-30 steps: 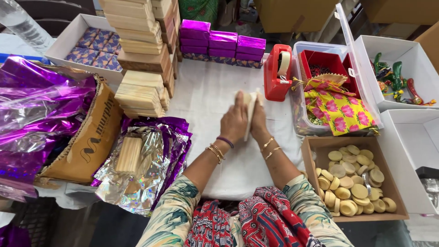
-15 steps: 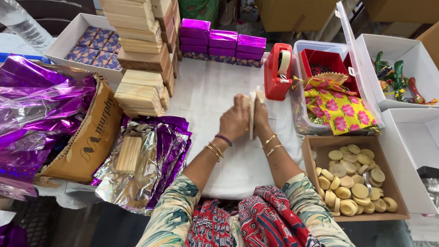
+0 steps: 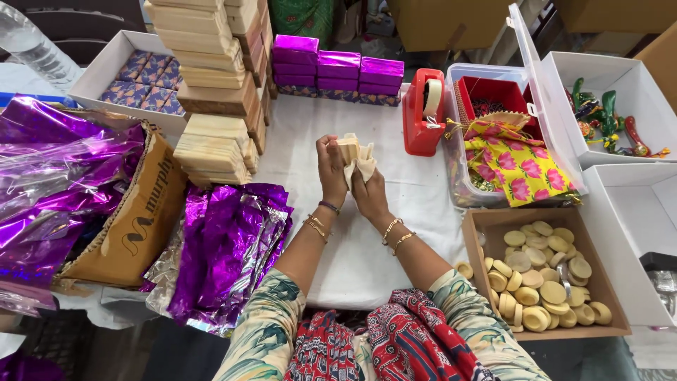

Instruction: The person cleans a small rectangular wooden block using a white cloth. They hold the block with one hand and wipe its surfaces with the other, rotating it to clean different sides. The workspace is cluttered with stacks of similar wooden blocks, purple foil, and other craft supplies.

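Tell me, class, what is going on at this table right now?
A person holds a small pale wooden block upright over the white-covered table, the left hand gripping it and the right hand pressing a cream cloth against it. Stacks of similar wooden blocks stand to the left, beside crinkled purple foil sheets. A cardboard box of round tan discs sits at right.

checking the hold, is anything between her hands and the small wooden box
Partly. A cream cloth lies between the right hand and the small wooden box. The left hand appears to grip the box directly.
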